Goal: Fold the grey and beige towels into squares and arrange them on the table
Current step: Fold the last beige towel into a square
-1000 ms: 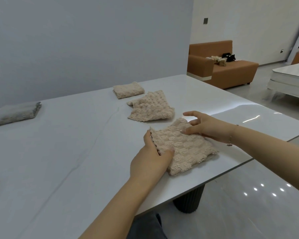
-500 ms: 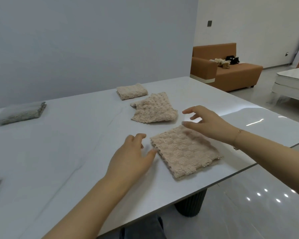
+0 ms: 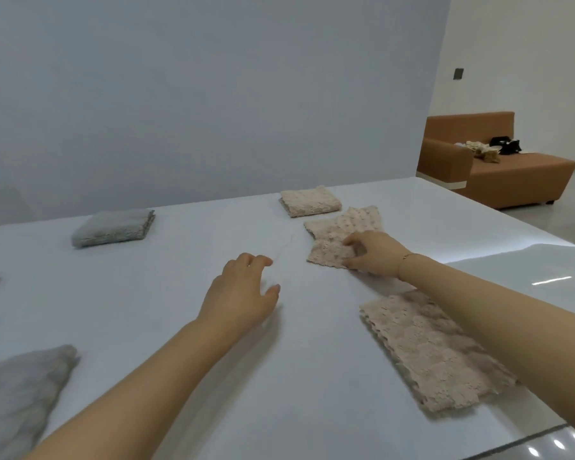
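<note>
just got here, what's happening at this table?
A person is folding towels on a white table. The right hand grips the near edge of a loosely folded beige towel. The left hand hovers open over bare tabletop. A flat folded beige towel lies near the front edge, a thicker folded beige one sits at the back, and a folded grey towel lies to the left.

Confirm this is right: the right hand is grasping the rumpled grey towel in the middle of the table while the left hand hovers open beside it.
Not quite. In the head view, the towel that the right hand grasps is beige, not grey. The rest holds: it lies rumpled mid-table, and the left hand hovers open beside it, holding nothing.
</note>
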Available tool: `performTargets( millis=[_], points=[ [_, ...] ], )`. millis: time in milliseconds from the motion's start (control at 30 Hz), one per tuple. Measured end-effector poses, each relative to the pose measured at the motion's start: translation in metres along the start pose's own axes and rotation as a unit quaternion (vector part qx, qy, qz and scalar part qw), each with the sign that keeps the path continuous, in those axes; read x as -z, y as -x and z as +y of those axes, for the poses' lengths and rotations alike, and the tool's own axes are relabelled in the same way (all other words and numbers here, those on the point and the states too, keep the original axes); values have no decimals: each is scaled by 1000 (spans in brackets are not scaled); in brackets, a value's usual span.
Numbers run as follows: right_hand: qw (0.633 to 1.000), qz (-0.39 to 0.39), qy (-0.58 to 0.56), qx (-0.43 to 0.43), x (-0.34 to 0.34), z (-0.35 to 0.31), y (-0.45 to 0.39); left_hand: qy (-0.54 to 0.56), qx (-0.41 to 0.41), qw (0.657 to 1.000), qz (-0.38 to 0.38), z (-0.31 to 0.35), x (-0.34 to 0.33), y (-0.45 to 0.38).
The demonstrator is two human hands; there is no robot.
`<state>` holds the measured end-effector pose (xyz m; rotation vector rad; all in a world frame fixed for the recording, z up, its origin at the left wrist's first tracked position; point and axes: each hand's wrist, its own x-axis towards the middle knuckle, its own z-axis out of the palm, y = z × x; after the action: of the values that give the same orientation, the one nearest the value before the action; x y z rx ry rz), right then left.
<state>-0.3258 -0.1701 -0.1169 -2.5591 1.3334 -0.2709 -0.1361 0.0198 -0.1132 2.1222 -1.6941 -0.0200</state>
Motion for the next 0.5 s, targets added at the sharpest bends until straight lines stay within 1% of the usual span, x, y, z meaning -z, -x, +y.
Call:
performTargets(
  millis=[100,233,367,433,500],
  points=[
    [999,7,-30,28,-2,-20,-5,16,24,1000,9,-32,13,-5],
    [993,-6,-70,90,-14,-63,-6,41,38,998,31,-71,32,-9],
    [984,-30,-92,150,-30,-113,-8,48,34,997,44,-105,49,-12],
    [979,-42,-114,166,-39,-136,-11,62,25,997,38,-121,53,-13],
    [974,-35,-144,170,-51,-155,-14,95,11,995,23,-136,52,-12]
  ],
)
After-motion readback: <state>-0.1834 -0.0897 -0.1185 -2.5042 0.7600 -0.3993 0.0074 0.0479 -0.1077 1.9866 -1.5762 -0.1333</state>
